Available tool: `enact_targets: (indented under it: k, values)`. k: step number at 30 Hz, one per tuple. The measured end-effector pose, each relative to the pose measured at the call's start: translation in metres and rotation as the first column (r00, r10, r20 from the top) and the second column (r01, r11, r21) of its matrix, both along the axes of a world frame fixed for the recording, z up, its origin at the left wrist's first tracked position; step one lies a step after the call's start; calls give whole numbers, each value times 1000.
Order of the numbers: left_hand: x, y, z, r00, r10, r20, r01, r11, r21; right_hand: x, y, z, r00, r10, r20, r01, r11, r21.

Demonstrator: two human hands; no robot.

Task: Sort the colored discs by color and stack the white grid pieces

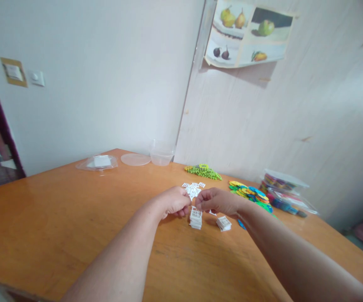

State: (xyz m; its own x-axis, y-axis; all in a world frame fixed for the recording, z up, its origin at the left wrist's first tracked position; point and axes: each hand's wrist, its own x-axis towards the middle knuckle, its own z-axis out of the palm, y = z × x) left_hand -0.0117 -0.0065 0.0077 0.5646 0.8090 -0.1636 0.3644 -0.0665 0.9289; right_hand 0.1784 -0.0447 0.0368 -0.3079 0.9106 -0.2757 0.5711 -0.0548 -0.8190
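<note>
Evidently your left hand (175, 202) and right hand (216, 200) pinched one small white grid piece (195, 208) together. Risk: a slip could have toppled the white stack (195, 219) directly beneath.

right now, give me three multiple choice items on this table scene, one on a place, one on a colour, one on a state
1. Where is the clear tub?
A. at the table's far edge by the wall corner
B. between the hands
C. on the floor

2. What colour is the pile behind the white pieces?
A. red
B. green
C. black

3. How do the left hand and right hand stand?
A. flat on the table
B. fingertips pinched together above a small white stack
C. gripping the tub

Answers: 1 A, it stands beside the round lid; 2 B, the heap is yellow-green; 3 B, both meet over the stack.
</note>
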Motion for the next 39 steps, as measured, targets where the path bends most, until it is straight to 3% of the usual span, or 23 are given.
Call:
enact_targets:
  k: [9, 14, 27, 30, 32, 35, 39]
  values:
    - [1, -1, 1, 999, -41, -36, 40, 999, -23, 3, 0, -2, 994, -71, 84, 63, 994, 90]
    - [1, -2, 3, 997, -69, -44, 67, 997, -42, 4, -5, -2, 987, -41, 158, 28, 996, 83]
    - [2, -6, 3, 995, -94, -13, 93, 995, -46, 6, -13, -2, 994, 31, 101, -38, 997, 72]
    - [1, -5, 3, 996, -85, 1, 85, 995, -48, 12, -10, -2, 990, -11, 141, -5, 993, 115]
    - [1, -4, 2, 998, -70, 5, 70, 997, -39, 19, -4, -2, 950, -99, 295, 38, 978, 205]
    - [1, -2, 1, 998, -55, 8, 55, 998, -20, 31, 5, -2, 817, -210, 538, 43, 951, 306]
    - [1, 1, -2, 998, -60, 7, 60, 998, -12, 42, 14, -7, 744, -201, 637, 25, 961, 275]
